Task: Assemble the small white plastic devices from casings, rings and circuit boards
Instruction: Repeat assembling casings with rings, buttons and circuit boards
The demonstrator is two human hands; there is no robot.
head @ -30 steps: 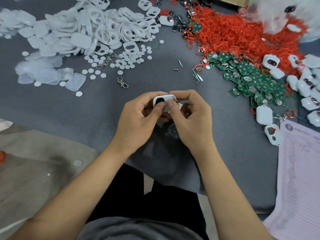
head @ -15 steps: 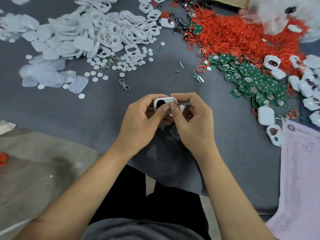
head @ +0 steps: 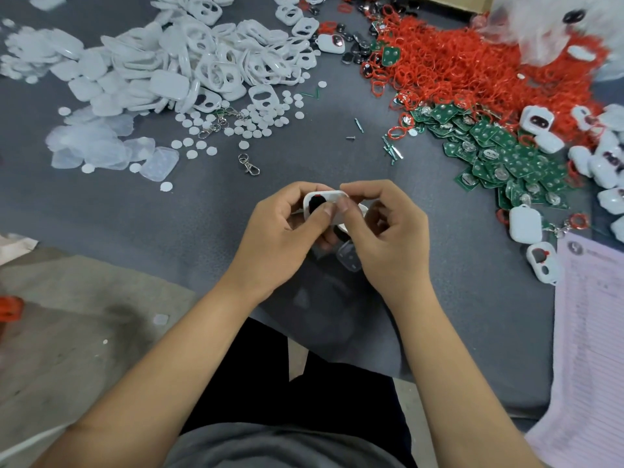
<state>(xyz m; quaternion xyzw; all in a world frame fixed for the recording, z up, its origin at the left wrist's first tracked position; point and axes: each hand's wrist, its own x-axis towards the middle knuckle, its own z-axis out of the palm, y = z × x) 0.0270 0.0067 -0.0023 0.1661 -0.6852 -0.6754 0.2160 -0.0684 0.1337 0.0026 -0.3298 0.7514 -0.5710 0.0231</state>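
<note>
Unchanged since earlier: left hand (head: pixel 280 238) and right hand (head: pixel 388 238) fingers clamped on white casing (head: pixel 326 202). Red rings (head: pixel 472 72), green circuit boards (head: pixel 506 153) far right.

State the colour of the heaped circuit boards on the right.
Green, with silvery round parts on them: the circuit boards, seen in the head view.
</note>
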